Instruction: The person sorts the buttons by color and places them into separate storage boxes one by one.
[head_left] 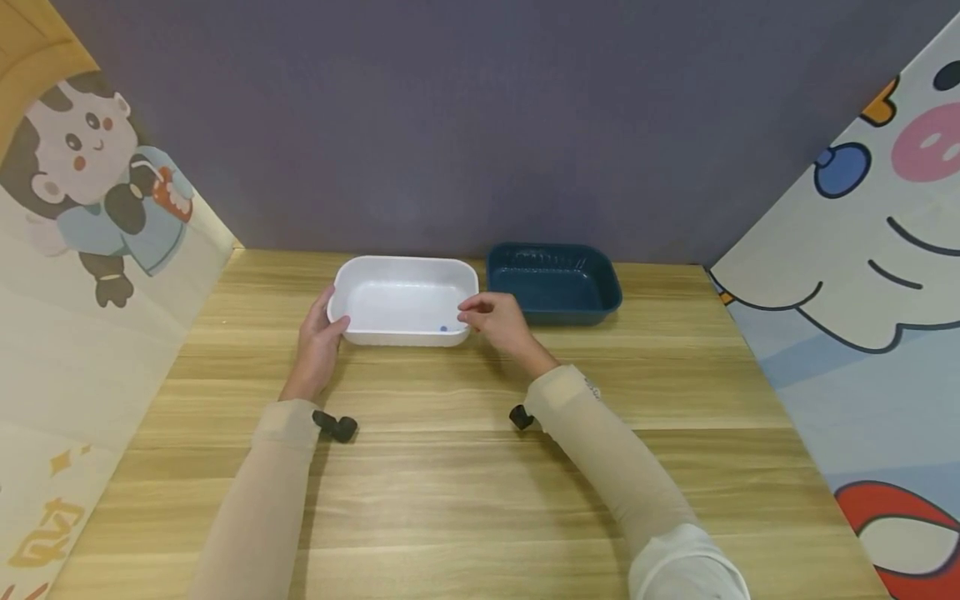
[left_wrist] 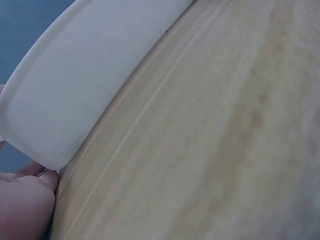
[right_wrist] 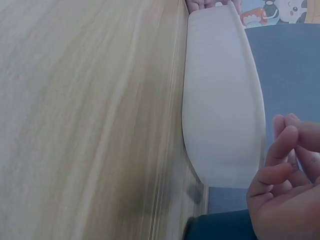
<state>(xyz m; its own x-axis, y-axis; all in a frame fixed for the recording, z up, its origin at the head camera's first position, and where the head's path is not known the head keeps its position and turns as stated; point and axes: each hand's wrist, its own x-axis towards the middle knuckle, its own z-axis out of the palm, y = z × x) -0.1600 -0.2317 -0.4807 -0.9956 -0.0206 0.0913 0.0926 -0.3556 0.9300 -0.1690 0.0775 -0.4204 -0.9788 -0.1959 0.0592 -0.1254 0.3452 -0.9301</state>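
Note:
A white rectangular tub (head_left: 403, 338) stands on the wooden table near the back panel. My left hand (head_left: 318, 344) grips its left end, thumb over the front rim and fingers along the outer side; the left wrist view shows this hand (left_wrist: 27, 200) low at the tub's corner. Inside the tub, by the front right corner, is a small blue round spot (head_left: 443, 328). Right above that corner is my right hand (head_left: 500, 321), its thumb and fingertips drawn together. In the right wrist view its fingers (right_wrist: 280, 172) are curled, and nothing shows between them.
A dark teal tub (head_left: 573, 317) stands close to the right of the white one. Behind both rises a grey panel (head_left: 450, 125). Printed panels flank the table (head_left: 420, 500) on left and right. Black wrist cameras (head_left: 343, 429) are strapped at both sleeves.

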